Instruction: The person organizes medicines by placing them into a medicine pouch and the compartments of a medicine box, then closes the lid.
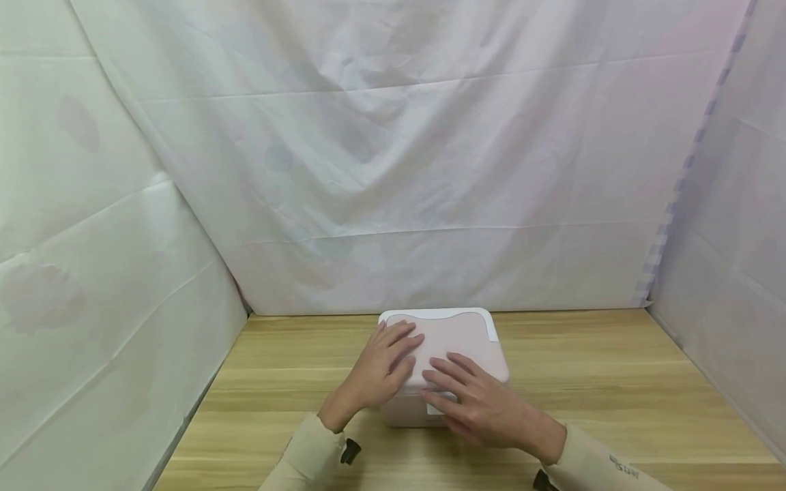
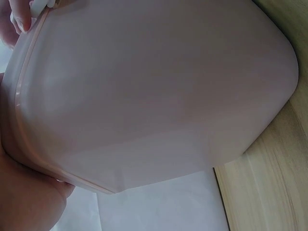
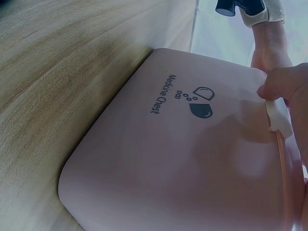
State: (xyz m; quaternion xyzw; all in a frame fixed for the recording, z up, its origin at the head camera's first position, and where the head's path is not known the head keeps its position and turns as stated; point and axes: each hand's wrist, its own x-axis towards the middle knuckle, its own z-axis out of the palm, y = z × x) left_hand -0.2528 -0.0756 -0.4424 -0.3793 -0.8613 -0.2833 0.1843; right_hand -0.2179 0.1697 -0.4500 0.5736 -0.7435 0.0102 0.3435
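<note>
A pale pink medicine chest (image 1: 402, 411) stands on the table, with its lid (image 1: 469, 339) down. Its front, printed "Medicine Chest", faces the right wrist view. My left hand (image 1: 382, 367) rests on the left part of the lid with spread fingers. At the front edge is my right hand (image 1: 482, 404), its fingers lying over the lid. A digit of that hand touches the white latch (image 3: 279, 117), which sticks out a little in the left wrist view. The contents are hidden.
The wood-grain table (image 1: 608, 382) runs out to both sides of the chest. White cloth (image 1: 399, 170) hangs behind it, and more cloth walls close off the left and right. Dark straps (image 1: 351, 451) show at both wrists.
</note>
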